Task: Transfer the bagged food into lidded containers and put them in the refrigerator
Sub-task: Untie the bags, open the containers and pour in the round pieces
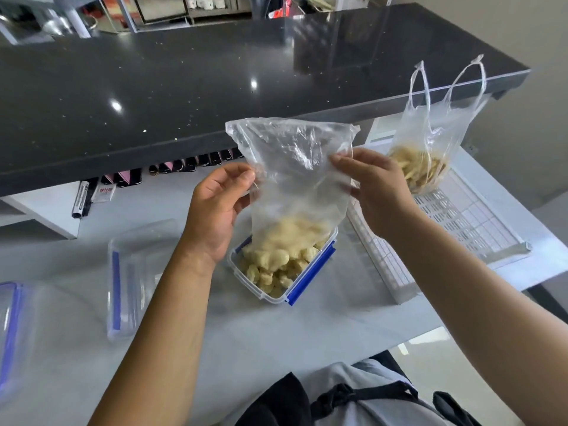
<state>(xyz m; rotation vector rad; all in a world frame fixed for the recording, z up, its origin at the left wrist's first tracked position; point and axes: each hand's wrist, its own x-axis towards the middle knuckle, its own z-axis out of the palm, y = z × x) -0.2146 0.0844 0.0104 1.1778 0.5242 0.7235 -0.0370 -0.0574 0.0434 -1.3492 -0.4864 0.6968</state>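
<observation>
I hold a clear plastic bag [295,167] upside down over an open clear container with blue clasps [310,272] on the white table. Pale yellow food pieces [270,265] lie in the container and in the bag's mouth. My left hand [215,210] pinches the bag's left side. My right hand [378,186] grips its right side. A second clear bag with handles [430,139] stands at the right, holding pale strips of food. A clear lid with blue clasps [129,281] lies left of the container.
Another clear container or lid with a blue edge [12,333] sits at the far left. A white slatted tray [455,222] lies at the right under the second bag. A black counter [184,87] overhangs the table's far side, with a marker [80,199] and small packets beneath it.
</observation>
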